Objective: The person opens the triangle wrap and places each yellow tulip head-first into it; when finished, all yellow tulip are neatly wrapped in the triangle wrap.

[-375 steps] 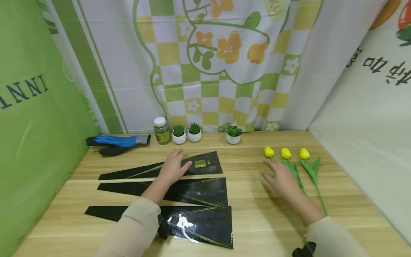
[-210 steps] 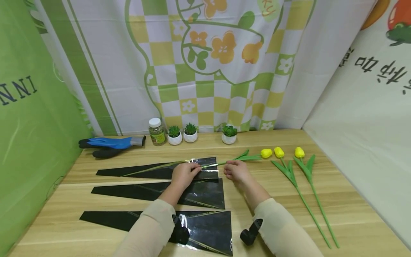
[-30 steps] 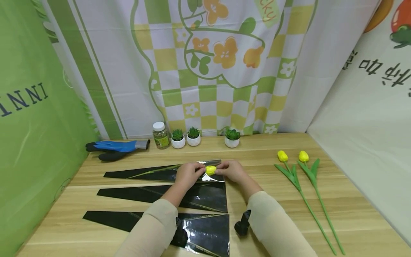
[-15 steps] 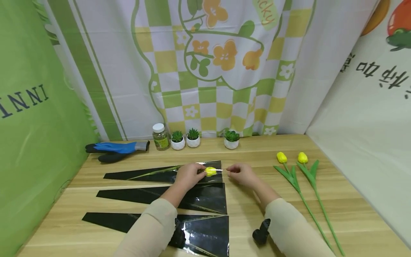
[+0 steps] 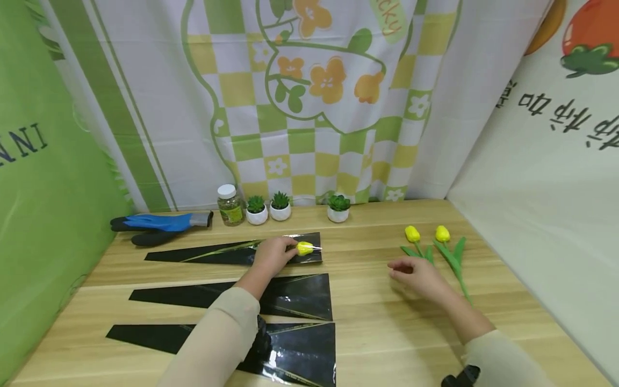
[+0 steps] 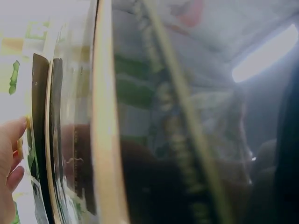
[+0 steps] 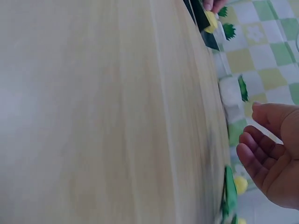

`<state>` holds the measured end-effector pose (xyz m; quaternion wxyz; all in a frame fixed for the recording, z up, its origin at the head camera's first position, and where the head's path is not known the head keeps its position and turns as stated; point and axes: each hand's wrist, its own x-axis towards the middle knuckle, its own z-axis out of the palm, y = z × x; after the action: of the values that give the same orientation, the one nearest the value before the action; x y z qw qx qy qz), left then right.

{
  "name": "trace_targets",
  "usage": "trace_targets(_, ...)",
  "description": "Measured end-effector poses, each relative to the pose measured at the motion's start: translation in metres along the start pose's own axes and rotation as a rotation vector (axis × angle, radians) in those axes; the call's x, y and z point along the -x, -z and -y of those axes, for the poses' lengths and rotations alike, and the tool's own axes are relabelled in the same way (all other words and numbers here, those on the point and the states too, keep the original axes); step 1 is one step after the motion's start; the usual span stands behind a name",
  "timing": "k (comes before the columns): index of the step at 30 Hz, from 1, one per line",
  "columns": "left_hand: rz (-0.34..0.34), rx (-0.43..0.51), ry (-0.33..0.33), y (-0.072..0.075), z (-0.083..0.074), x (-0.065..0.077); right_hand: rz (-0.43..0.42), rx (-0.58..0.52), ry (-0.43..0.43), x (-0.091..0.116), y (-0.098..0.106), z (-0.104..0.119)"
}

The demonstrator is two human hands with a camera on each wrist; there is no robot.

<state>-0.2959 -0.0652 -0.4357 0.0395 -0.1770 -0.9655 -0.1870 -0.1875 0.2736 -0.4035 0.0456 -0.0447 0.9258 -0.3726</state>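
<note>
My left hand [image 5: 272, 257] pinches at the base of a yellow tulip [image 5: 304, 248], whose head lies at the wide end of the farthest black flower sleeve [image 5: 213, 253]. The tulip's stem is hidden in the sleeve and under the hand. In the left wrist view, thumb and fingertips [image 6: 17, 128] meet beside the dark sleeves, with a bit of yellow between them. My right hand [image 5: 418, 277] hovers over the table on the right, fingers loosely bent around nothing. Just beyond it lie two more yellow tulips [image 5: 412, 234] [image 5: 442, 234] with green leaves, partly covered by the hand.
Two more black sleeves [image 5: 304, 295] [image 5: 309, 349] lie flat nearer the front. Along the back stand blue-black gloves [image 5: 162, 221], a white-capped jar [image 5: 230, 205] and small potted succulents [image 5: 257, 210] [image 5: 280, 207] [image 5: 338, 208]. A curtain hangs behind.
The tulip, earlier lying on the right, has gone stem-first into the far sleeve. My right hand has let go of the sleeve's edge and moved right, towards the other tulips. The left stays.
</note>
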Motion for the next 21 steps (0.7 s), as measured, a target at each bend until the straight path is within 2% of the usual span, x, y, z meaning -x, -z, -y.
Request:
trace_targets(4,-0.013,-0.01,0.006,0.001,0.002,-0.006,-0.028,0.066,0.003,0.016,0.014,-0.014)
trace_targets(13,-0.054,-0.032,0.004,0.001,0.005,-0.016,-0.06,0.151,-0.054,0.047,0.038,-0.041)
trace_targets(21,-0.098,-0.047,0.006,-0.002,0.004,-0.02,-0.058,0.207,-0.148,0.058,0.044,-0.057)
